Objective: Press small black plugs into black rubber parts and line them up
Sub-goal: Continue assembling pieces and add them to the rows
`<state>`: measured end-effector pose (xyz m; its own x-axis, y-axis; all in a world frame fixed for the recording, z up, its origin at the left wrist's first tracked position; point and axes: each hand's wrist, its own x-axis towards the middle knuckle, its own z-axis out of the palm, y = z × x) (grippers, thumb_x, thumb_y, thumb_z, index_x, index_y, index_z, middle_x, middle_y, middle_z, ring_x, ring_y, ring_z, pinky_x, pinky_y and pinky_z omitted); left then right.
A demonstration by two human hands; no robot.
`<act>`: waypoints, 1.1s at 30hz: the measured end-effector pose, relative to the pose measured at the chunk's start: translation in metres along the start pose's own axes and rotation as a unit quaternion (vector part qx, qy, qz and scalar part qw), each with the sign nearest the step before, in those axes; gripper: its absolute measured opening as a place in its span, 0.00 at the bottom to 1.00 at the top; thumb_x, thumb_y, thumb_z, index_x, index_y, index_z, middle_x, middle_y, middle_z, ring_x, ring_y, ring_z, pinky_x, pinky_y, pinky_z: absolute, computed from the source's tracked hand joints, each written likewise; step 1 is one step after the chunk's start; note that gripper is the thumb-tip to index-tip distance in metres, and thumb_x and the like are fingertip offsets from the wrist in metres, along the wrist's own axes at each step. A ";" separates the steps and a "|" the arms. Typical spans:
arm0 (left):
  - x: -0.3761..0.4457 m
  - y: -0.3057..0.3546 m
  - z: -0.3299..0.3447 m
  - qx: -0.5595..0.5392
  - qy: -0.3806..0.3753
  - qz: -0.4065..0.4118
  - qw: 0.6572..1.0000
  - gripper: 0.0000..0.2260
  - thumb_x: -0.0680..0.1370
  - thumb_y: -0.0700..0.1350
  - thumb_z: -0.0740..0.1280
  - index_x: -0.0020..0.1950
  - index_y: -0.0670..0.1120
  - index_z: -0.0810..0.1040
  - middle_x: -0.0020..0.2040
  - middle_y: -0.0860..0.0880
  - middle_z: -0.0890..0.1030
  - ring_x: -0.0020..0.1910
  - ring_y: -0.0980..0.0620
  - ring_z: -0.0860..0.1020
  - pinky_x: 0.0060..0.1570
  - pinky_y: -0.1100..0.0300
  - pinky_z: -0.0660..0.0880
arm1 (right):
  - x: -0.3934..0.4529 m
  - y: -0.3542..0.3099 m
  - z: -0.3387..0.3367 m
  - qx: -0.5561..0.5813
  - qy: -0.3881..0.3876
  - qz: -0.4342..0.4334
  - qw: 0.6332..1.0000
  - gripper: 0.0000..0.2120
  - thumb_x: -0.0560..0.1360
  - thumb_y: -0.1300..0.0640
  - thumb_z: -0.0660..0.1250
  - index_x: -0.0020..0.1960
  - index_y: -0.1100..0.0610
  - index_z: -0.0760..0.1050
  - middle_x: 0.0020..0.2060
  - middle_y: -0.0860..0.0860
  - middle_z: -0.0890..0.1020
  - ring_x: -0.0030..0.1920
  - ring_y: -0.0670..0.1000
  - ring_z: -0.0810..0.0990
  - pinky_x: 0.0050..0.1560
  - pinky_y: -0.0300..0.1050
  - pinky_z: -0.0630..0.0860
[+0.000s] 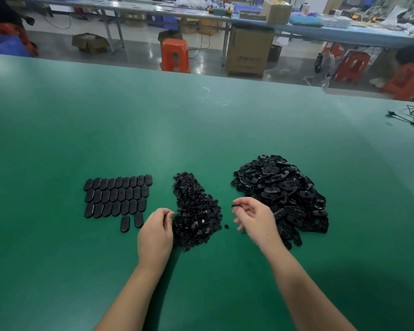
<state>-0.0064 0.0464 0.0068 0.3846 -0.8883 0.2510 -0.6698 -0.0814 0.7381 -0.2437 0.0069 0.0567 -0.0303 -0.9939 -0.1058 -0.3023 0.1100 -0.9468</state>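
A heap of small black plugs (196,211) lies in the middle of the green table (153,130). To its right is a bigger heap of black oval rubber parts (280,189). On the left, finished oval parts (117,195) lie in three neat rows, with two more (131,222) starting a fourth row. My left hand (157,231) rests at the left edge of the plug heap, fingers curled at the plugs. My right hand (253,217) hovers between the two heaps and pinches a thin black rubber part (237,205) between thumb and forefinger. One loose plug (226,226) lies under it.
Black cables (411,115) lie at the table's far right edge. Beyond the table stand orange stools (175,54), a cardboard box (249,51) and long benches with boxes and bins.
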 end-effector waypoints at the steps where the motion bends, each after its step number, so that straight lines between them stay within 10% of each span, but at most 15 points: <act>1: 0.000 0.000 0.000 0.002 0.001 0.011 1.000 0.05 0.82 0.43 0.65 0.47 0.48 0.78 0.39 0.57 0.77 0.38 0.58 0.74 0.37 0.58 0.69 | -0.002 0.002 0.005 0.026 -0.004 0.003 1.000 0.07 0.79 0.64 0.69 0.52 0.53 0.80 0.44 0.55 0.84 0.37 0.45 0.84 0.34 0.40 0.81; 18: -0.003 0.004 -0.007 -0.010 0.002 0.066 0.998 0.08 0.78 0.35 0.70 0.54 0.44 0.85 0.48 0.53 0.82 0.46 0.58 0.79 0.50 0.74 0.70 | -0.024 0.033 0.040 0.102 0.075 -0.024 0.992 0.20 0.82 0.61 0.65 0.65 0.39 0.67 0.44 0.44 0.85 0.38 0.50 0.86 0.43 0.36 0.80; 25: -0.004 0.007 -0.008 -0.026 0.000 0.076 0.997 0.08 0.78 0.35 0.70 0.54 0.45 0.84 0.47 0.55 0.81 0.47 0.61 0.79 0.51 0.72 0.73 | -0.021 0.039 0.041 0.108 0.102 -0.016 0.989 0.07 0.84 0.61 0.62 0.54 0.50 0.75 0.46 0.50 0.85 0.43 0.48 0.88 0.43 0.44 0.84; 33: 0.001 0.034 0.002 -0.358 -0.061 -0.174 0.915 0.10 0.79 0.37 0.69 0.54 0.51 0.85 0.32 0.49 0.78 0.26 0.52 0.68 0.28 0.63 0.68 | -0.021 0.036 0.042 0.132 0.108 -0.006 0.985 0.08 0.86 0.59 0.56 0.54 0.53 0.73 0.50 0.52 0.83 0.41 0.52 0.88 0.36 0.46 0.84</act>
<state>-0.0301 0.0415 0.0303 0.3935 -0.9118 -0.1171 0.0843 -0.0910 0.9923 -0.2142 0.0320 0.0120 -0.2383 -0.9697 -0.0540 -0.0456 0.0667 -0.9967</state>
